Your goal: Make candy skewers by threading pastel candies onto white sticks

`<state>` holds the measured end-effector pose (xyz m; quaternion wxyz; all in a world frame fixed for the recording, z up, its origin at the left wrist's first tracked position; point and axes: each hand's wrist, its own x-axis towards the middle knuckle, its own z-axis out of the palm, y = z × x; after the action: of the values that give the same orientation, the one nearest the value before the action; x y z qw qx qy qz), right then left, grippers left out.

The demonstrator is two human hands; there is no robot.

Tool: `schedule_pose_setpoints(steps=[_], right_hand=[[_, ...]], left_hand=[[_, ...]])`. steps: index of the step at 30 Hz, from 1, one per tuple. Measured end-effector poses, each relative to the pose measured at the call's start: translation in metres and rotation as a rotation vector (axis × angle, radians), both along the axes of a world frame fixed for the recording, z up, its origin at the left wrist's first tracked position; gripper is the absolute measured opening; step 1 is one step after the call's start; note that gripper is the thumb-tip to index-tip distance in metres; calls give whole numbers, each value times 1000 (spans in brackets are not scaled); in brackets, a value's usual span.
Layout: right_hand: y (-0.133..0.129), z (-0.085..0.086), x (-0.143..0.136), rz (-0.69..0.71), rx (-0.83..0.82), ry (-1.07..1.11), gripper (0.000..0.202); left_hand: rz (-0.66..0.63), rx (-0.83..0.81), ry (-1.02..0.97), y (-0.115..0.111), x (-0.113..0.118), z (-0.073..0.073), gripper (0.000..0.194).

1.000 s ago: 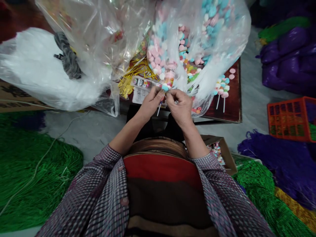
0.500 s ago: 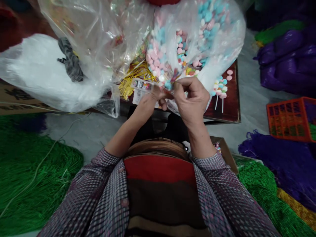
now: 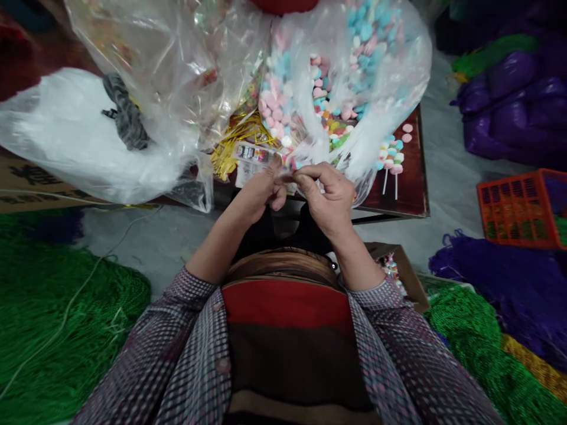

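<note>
Over the table's front edge, my left hand [image 3: 259, 195] pinches a small clear plastic bag [image 3: 287, 173] between thumb and fingers. My right hand [image 3: 328, 198] meets it from the other side, thumb and forefinger pressed together at the bag's edge. Fingers hide most of the bag and its contents. Just beyond lie a printed clear packet [image 3: 252, 152] and a bunch of gold twist ties [image 3: 243, 133]. A big open bag of pink, blue and white marshmallows [image 3: 274, 109] stands behind my hands. To the right, marshmallow sticks [image 3: 390, 158] rest on the dark table [image 3: 410, 189].
Large clear bags [image 3: 177, 71] and a white-filled bag [image 3: 88, 141] crowd the left side. A cardboard box [image 3: 410, 277] stands low at my right. An orange crate [image 3: 518, 209], purple strands [image 3: 496, 283] and green strands [image 3: 66, 307] lie on the floor.
My right hand has come down and left, bringing its fingertips to my left hand. The colourful piece seen above its fingertips no longer shows there. The view has shifted slightly.
</note>
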<state>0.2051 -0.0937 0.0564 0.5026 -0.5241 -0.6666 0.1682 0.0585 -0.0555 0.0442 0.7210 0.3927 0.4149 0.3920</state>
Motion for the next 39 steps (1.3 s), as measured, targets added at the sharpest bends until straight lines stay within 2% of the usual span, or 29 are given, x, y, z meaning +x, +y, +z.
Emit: schedule_pose_setpoints(steps=[3,6,8,10,11,13,16,18,20,22,23,25,27,30,33,36,39], right_hand=[[-5,-12,4,33,-12,52,25],[-8,-25,9,-5,-75,163,30],[-10,-31,12,-38,-162,274,32],[-12,-34,15,-51,-242,380,32],[-12,-36,18,-51,-269,416,31],[-14,-39,25,-34,-273,463,32],[-22,-44,42,34,-247,467,33],[-34,-47,54,73,-227,387,33],[-50,-49,65,55,-223,302,32],[-68,-53,78,-34,-238,284,34],[-79,-56,85,-102,-245,308,35],[-103,-69,105,-287,-234,387,36],[-133,-88,133,-521,-229,474,33],[-187,-121,187,-936,-266,409,23],[-238,-149,237,-1362,-485,110,19],[-270,-167,263,-1452,-584,43,22],[-275,-179,267,-1385,-644,-4,27]], left_hand=[[-62,-69,-115,2,8,-1,44],[-27,6,-187,-1,9,4,26],[-61,125,-184,-5,7,6,18],[-109,311,-79,-9,2,8,15],[-177,423,4,-10,0,9,13],[-370,594,240,-9,-2,10,19],[-508,900,443,-6,4,11,36],[-581,1001,435,-9,15,10,36],[-649,957,364,-16,28,6,31],[-677,859,343,-23,39,-1,33],[-687,828,355,-26,43,-5,41],[-689,805,372,-27,49,-13,59],[-655,791,327,-24,52,-18,68],[-500,730,222,-14,52,-20,62],[-309,649,198,-9,51,-20,48],[-206,583,169,-8,52,-20,41],[-183,543,150,-7,51,-21,37]])
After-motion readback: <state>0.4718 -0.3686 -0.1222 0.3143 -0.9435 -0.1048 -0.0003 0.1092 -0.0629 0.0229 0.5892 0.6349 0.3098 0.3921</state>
